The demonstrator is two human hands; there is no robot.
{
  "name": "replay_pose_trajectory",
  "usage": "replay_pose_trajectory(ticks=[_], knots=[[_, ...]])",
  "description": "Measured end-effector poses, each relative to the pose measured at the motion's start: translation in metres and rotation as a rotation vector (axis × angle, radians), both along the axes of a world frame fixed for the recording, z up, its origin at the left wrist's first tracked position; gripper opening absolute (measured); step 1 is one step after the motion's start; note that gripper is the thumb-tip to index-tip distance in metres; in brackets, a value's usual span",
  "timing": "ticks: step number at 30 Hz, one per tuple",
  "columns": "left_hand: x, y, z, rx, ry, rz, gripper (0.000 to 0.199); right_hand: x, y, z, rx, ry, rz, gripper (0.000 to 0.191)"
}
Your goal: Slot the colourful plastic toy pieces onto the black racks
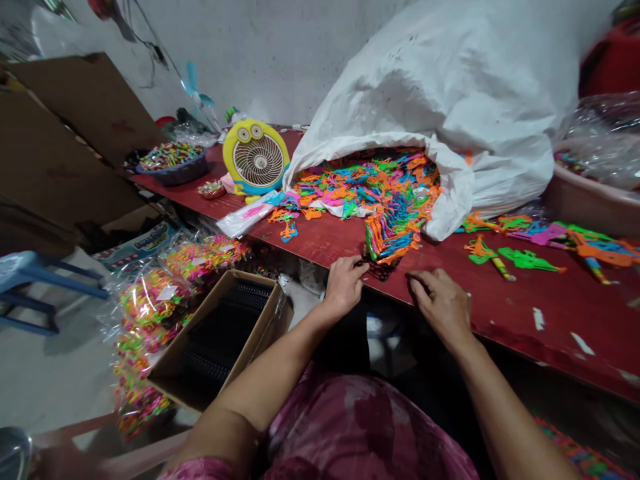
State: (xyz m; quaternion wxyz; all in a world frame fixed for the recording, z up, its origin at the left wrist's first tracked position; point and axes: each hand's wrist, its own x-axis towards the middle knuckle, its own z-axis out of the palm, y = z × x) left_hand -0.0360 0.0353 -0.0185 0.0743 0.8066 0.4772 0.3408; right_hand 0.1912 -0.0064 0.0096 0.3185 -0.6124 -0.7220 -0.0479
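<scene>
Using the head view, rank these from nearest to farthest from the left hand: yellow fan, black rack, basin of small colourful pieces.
From the left hand:
1. Black rack: at its fingertips.
2. Yellow fan: ahead, leftward, on the red table.
3. Basin: farther left, past the fan.

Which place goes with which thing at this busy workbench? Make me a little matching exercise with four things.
Things:
1. Left hand
2. Yellow fan
3. White sack
4. Cardboard box

Places:
A. Lower than the red table, holding black items
B. Standing on the table, left of the sack
C. At the left side of the black frame
D. On the table, colourful plastic pieces in its mouth

Pairs: 1-C, 2-B, 3-D, 4-A
</scene>
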Motion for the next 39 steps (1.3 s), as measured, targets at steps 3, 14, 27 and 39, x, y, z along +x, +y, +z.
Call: replay_pose_trajectory(ticks=[3,14,27,39], knots=[[0.009,-0.012,0.003,-0.004,0.018,-0.016,0.045,-0.006,-0.002,0.0,0.001,0.023,0.012,0.031],[0.041,-0.04,0.007,0.001,0.099,-0.045,0.037,0.003,0.001,0.002,0.006,0.177,-0.03,0.023],[0.04,-0.012,0.018,-0.138,-0.255,0.064,0.025,0.008,0.012,0.003,-0.073,0.199,-0.034,0.029],[0.038,0.022,0.015,-0.133,-0.221,-0.027,0.008,0.003,0.022,0.0,-0.051,0.032,-0.167,0.033]])
